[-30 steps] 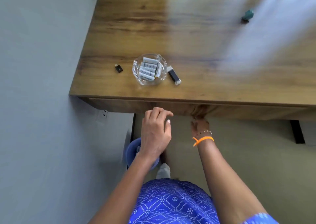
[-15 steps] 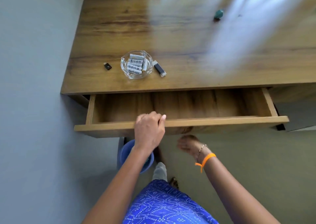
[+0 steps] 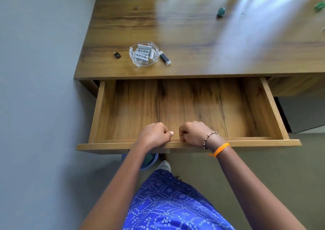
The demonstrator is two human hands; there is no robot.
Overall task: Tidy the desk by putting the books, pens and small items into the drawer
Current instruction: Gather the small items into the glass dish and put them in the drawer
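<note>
A view from above looks down on a wooden desk point(image 3: 193, 27) with its drawer point(image 3: 184, 106) pulled out wide toward the viewer. The drawer's wooden floor is bare. Both hands sit side by side on the middle of the drawer's front panel point(image 3: 105, 146). The left hand point(image 3: 154, 135) has its fingers curled over the top edge of the panel, thumb tucked against it, gripping the wood. The right hand point(image 3: 193, 132) grips the same edge just beside it, fingers folded over the rim; its wrist carries a beaded bracelet point(image 3: 209, 139) and an orange band point(image 3: 220, 149).

On the desk top, near the front left, stands a clear glass dish point(image 3: 143, 61) holding several white batteries point(image 3: 143, 53) (one label is readable but the rest are too small). Just right of the dish lies a black and silver USB stick point(image 3: 164, 57), almost touching it. Left of the dish, a little apart, lies a small black adapter point(image 3: 117, 55). Far back on the right rests a small teal object point(image 3: 220, 12), too blurred to name, and something green point(image 3: 320, 5) shows at the right edge.

A grey wall point(image 3: 38, 89) runs along the desk's left side. Below the drawer front, partly hidden by the left forearm, is a blue bin point(image 3: 149, 160). The person's blue patterned garment point(image 3: 167, 203) fills the bottom of the view.
</note>
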